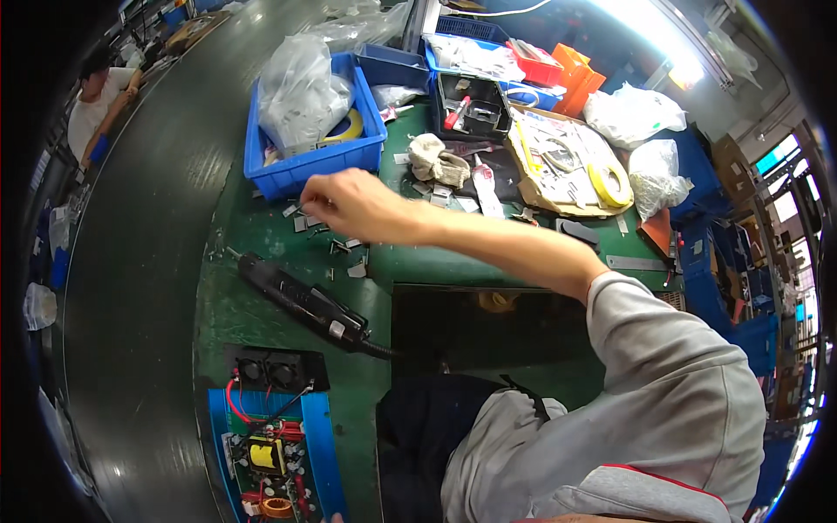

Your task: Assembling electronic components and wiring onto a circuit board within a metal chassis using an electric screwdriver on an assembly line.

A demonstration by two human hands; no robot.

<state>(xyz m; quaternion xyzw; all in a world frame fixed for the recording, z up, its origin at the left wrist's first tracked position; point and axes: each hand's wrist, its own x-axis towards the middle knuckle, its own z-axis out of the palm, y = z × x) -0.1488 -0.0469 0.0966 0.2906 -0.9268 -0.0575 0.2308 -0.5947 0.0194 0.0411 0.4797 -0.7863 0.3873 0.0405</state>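
My right hand reaches across the green bench, its fingers curled together just in front of a blue bin. Whatever those fingers may pinch is hidden. Below and beside that hand lie scattered small metal clips and screws. A black electric screwdriver rests on the bench, its bit toward the far left. Only a fingertip of my left hand shows at the lower edge, by the side of a blue metal housing. Inside the housing sits a circuit board with a yellow transformer. A black panel with two fans adjoins it.
Plastic bags and a yellow tape roll fill the blue bin. Further right are a cloth glove, a white tube, a black tray and a cardboard tray. A dark conveyor belt runs along the left; a person sits beyond.
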